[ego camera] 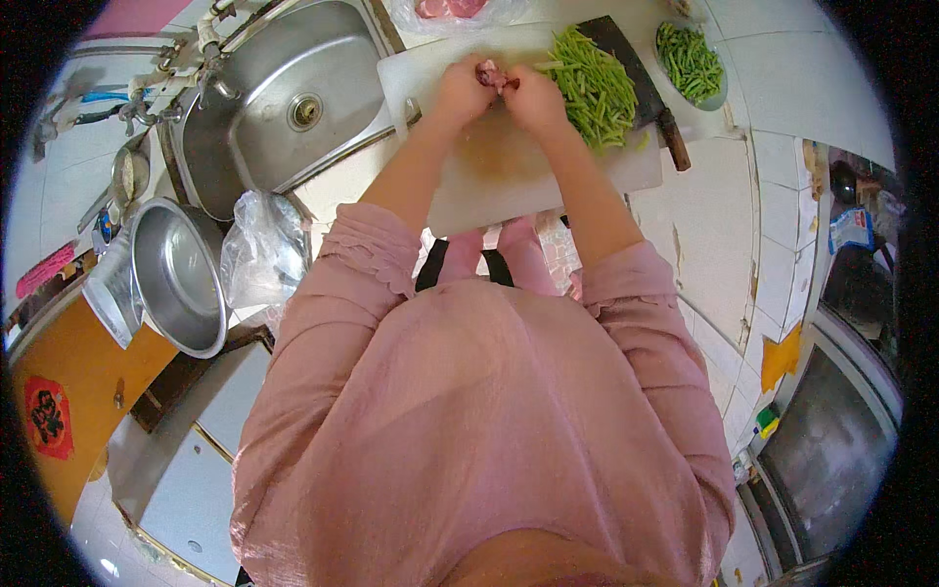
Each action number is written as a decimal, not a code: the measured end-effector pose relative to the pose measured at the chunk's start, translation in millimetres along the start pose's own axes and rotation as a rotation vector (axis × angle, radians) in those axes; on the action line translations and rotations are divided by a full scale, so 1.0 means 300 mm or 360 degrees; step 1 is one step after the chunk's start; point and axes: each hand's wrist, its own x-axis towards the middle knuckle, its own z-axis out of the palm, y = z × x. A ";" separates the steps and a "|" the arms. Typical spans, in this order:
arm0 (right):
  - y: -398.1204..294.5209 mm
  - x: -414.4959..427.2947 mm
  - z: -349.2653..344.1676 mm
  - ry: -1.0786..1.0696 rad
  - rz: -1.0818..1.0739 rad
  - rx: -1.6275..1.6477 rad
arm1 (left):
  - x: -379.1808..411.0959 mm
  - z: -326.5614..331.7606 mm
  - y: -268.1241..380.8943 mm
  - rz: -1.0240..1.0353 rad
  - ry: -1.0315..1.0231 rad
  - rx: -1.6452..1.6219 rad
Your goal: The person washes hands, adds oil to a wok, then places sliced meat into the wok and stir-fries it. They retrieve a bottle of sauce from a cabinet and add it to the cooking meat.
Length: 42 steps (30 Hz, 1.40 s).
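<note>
My left hand (pixel 467 89) and my right hand (pixel 534 99) meet above the far part of a white cutting board (pixel 455 198). Between their fingers they hold a small pink and dark-red piece of food (pixel 490 73); it is too small to tell whether it is raw meat or a garlic bulb. Just right of my right hand lies a heap of cut green stalks (pixel 594 88). Partly under that heap is a cleaver with a dark blade (pixel 645 92) and a wooden handle (pixel 674 141), which points towards me over the board's right edge.
At the left is a steel sink (pixel 286 66) with a tap (pixel 220 77). A metal basin (pixel 180 271) and a clear plastic bag (pixel 265 246) stand nearer me. Beyond the board lies raw meat (pixel 449 7) in plastic. A dish of cut green vegetables (pixel 689 62) sits at the right.
</note>
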 end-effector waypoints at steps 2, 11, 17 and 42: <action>0.028 0.031 0.032 -0.0001 0.0069 0.0469 | 0.005 -0.004 -0.035 -0.0155 -0.0182 -0.0714; -0.085 0.037 -0.095 -0.0396 0.0027 0.1417 | -0.024 -0.076 -0.026 -0.0251 -0.0522 -0.1942; -0.084 0.046 -0.170 0.0101 -0.0258 0.0483 | -0.050 -0.165 -0.039 -0.0307 -0.0253 -0.1865; -0.040 -0.052 0.129 -0.0132 -0.0030 0.0406 | -0.123 -0.027 -0.147 -0.0486 -0.0195 -0.1832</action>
